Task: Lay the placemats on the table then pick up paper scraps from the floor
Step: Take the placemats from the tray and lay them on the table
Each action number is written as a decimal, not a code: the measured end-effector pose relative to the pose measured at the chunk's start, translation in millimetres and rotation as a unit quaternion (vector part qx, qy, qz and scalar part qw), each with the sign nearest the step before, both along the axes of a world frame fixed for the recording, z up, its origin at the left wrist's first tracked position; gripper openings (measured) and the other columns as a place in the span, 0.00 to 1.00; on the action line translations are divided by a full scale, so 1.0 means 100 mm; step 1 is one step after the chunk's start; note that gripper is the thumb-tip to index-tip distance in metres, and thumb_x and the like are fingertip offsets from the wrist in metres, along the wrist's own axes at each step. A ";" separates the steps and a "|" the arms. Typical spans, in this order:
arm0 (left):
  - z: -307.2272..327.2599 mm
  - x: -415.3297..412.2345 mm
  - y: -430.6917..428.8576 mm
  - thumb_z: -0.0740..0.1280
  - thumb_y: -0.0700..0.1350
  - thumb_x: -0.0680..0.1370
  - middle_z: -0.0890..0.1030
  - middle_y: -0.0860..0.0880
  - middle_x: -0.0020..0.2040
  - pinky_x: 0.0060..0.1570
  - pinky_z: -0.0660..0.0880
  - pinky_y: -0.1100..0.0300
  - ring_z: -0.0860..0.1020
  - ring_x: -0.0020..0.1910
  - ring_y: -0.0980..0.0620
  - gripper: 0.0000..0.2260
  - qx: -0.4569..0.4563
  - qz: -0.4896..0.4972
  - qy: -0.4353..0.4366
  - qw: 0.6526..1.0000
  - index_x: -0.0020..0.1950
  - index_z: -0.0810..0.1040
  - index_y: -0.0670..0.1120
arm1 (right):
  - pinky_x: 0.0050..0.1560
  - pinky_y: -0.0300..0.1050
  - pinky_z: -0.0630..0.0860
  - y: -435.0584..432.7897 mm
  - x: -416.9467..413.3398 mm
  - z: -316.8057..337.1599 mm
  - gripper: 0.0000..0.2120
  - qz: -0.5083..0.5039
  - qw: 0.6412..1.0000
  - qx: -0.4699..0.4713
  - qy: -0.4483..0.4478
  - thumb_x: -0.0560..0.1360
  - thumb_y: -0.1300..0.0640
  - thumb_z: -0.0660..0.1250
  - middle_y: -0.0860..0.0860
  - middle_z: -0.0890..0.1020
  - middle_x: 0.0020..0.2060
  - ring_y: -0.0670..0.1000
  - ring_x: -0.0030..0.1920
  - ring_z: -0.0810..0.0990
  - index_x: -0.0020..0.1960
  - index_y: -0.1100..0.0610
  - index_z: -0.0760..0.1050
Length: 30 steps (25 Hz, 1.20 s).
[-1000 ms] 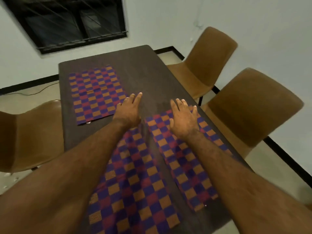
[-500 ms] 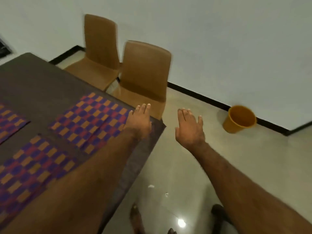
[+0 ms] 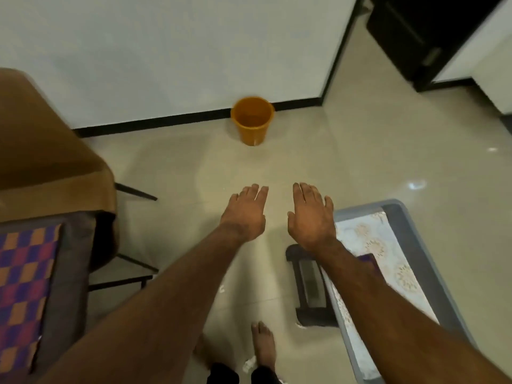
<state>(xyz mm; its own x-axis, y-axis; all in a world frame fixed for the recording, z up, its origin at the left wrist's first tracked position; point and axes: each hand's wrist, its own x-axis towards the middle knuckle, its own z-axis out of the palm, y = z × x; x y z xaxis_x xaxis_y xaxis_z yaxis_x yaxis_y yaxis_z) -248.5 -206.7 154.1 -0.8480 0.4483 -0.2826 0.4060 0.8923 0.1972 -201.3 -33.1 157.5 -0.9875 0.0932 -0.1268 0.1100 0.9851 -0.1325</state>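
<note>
A checked orange, red and purple placemat point(image 3: 20, 289) lies on the dark table point(image 3: 70, 273) at the lower left edge. My left hand point(image 3: 245, 214) and my right hand point(image 3: 311, 214) hang side by side over the beige floor, fingers straight, holding nothing. A small white paper scrap point(image 3: 248, 364) lies on the floor by my bare foot point(image 3: 264, 346). Another tiny scrap point(image 3: 221, 289) sits on the floor beside my left forearm.
An orange bin point(image 3: 252, 120) stands against the white wall ahead. A brown chair point(image 3: 50, 151) stands at the left by the table. At the right a grey tray point(image 3: 410, 234) holds a pale patterned cloth, beside a dark stool frame point(image 3: 307, 284). A dark doorway opens top right.
My view has swung right, from the table with its placemats to the floor. Both hands left the placemats and now hang over the floor. The bin moved toward the centre of view.
</note>
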 end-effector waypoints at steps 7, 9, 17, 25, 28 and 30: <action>-0.70 0.57 1.45 0.67 0.46 0.77 0.61 0.40 0.81 0.75 0.61 0.45 0.61 0.78 0.40 0.36 -0.005 -0.191 -0.034 0.981 0.82 0.55 0.43 | 0.72 0.63 0.63 1.17 1.19 -0.73 0.35 -0.162 0.985 0.001 -0.068 0.77 0.45 0.64 0.55 0.66 0.76 0.57 0.75 0.64 0.78 0.57 0.57; -0.87 0.74 1.72 0.65 0.47 0.79 0.59 0.40 0.81 0.76 0.59 0.45 0.61 0.79 0.39 0.35 -0.014 -0.235 -0.035 0.971 0.83 0.54 0.44 | 0.71 0.62 0.65 1.33 1.48 -0.90 0.34 -0.192 0.979 -0.003 -0.074 0.77 0.43 0.63 0.56 0.68 0.74 0.58 0.74 0.67 0.77 0.57 0.59; -1.55 1.20 2.51 0.62 0.51 0.83 0.58 0.41 0.82 0.77 0.58 0.44 0.59 0.80 0.40 0.31 -0.069 -0.427 -0.030 0.901 0.83 0.53 0.47 | 0.69 0.59 0.69 1.60 2.38 -1.58 0.31 -0.307 0.943 -0.077 -0.097 0.76 0.49 0.63 0.56 0.70 0.71 0.57 0.72 0.68 0.75 0.57 0.60; -1.93 1.22 2.62 0.65 0.54 0.82 0.65 0.41 0.80 0.71 0.70 0.43 0.69 0.75 0.40 0.27 -0.163 -0.508 -0.013 0.846 0.78 0.65 0.44 | 0.70 0.56 0.70 1.44 2.65 -2.01 0.34 -0.332 0.915 -0.148 -0.172 0.77 0.49 0.67 0.57 0.66 0.74 0.58 0.73 0.65 0.77 0.57 0.56; -2.00 1.21 2.61 0.66 0.50 0.82 0.70 0.41 0.77 0.60 0.79 0.46 0.78 0.65 0.40 0.23 -0.172 -0.507 -0.012 0.845 0.75 0.70 0.42 | 0.72 0.55 0.68 1.45 2.66 -2.07 0.34 -0.331 0.914 -0.146 -0.185 0.77 0.55 0.68 0.56 0.62 0.76 0.58 0.75 0.61 0.78 0.55 0.56; -2.02 1.22 2.63 0.65 0.50 0.83 0.75 0.41 0.73 0.56 0.81 0.47 0.81 0.59 0.41 0.21 -0.169 -0.512 0.000 0.842 0.73 0.72 0.42 | 0.73 0.54 0.67 1.45 2.65 -2.10 0.34 -0.337 0.913 -0.146 -0.178 0.77 0.58 0.69 0.55 0.63 0.76 0.57 0.75 0.61 0.78 0.55 0.57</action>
